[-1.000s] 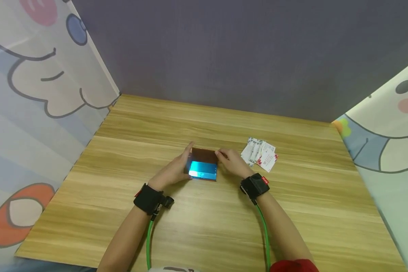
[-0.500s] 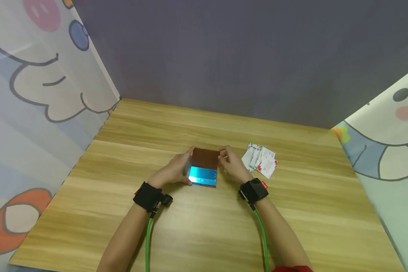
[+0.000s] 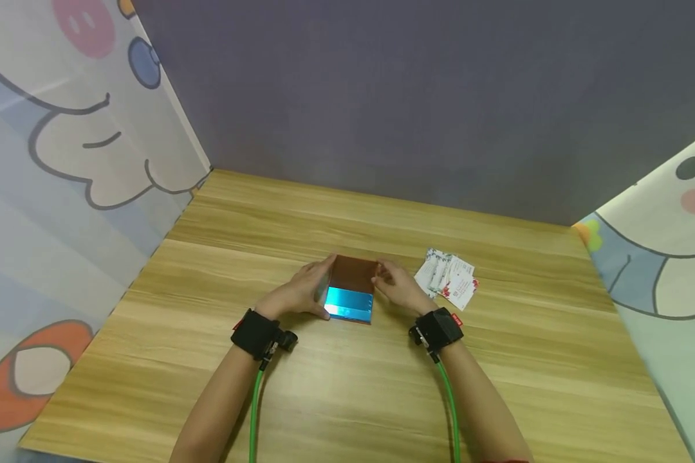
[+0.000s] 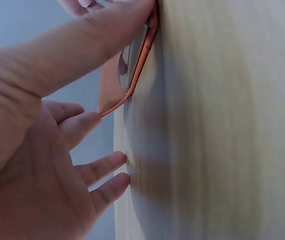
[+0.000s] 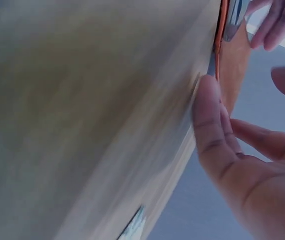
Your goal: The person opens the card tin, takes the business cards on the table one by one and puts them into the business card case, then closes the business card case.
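Observation:
A brown card case (image 3: pixel 354 273) with a shiny, blue-reflecting metal inside lies unfolded on the table, its cover tilted up at the far side. My left hand (image 3: pixel 298 292) holds its left side: the thumb is at the near corner, and a fingertip meets the cover's edge in the left wrist view. On the other side, my right hand (image 3: pixel 399 284) has loosely bent fingers by the cover's right edge. In the right wrist view its thumb stands apart from the fingers. Whether those fingertips touch the cover is hard to tell.
Several printed business cards (image 3: pixel 447 278) lie in an overlapping pile just right of my right hand. The wooden table (image 3: pixel 527 360) meets a grey panel (image 3: pixel 382 116) at the back. Green cables run from both wrist cameras toward me.
My right fingers, earlier pinching the cover's far right corner, have loosened along its edge. The cover leans further open, while my left hand keeps its hold. The view has shifted slightly.

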`<state>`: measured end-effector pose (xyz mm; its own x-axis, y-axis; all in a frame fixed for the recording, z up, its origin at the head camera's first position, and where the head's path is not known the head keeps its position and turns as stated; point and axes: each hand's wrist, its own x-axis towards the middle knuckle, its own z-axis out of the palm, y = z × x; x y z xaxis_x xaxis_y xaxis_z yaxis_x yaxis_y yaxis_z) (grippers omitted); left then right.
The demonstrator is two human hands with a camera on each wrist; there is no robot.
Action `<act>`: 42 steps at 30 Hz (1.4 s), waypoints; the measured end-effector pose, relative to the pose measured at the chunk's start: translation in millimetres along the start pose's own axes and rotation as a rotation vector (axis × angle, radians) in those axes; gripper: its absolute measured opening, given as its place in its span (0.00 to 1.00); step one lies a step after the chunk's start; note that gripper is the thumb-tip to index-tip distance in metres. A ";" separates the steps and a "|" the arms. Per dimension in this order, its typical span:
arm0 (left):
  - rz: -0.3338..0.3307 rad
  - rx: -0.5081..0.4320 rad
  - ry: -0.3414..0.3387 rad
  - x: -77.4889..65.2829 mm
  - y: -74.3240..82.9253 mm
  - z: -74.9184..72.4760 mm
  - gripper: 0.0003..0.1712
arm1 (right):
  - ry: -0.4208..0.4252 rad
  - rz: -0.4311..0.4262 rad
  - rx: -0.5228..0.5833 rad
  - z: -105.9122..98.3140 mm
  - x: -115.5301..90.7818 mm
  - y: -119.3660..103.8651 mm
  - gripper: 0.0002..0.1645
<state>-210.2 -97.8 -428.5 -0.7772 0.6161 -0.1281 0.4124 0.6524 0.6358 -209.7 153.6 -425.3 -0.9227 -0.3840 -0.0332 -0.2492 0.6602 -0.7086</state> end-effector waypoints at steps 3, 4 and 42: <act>-0.019 0.002 -0.025 0.4 -1.6 -0.4 0.70 | -0.029 0.010 -0.039 -0.2 2.7 4.4 0.33; -0.025 0.000 -0.032 0.4 -2.2 -0.6 0.69 | -0.040 0.015 -0.051 -0.3 3.9 5.4 0.33; -0.026 -0.025 -0.052 1.8 -10.3 0.1 0.65 | 0.332 0.455 -0.361 -66.8 -71.5 64.9 0.32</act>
<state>-215.8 -103.4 -435.3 -0.7616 0.6216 -0.1833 0.3802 0.6575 0.6505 -179.6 266.9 -421.8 -0.9862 0.1649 -0.0138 0.1569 0.9059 -0.3932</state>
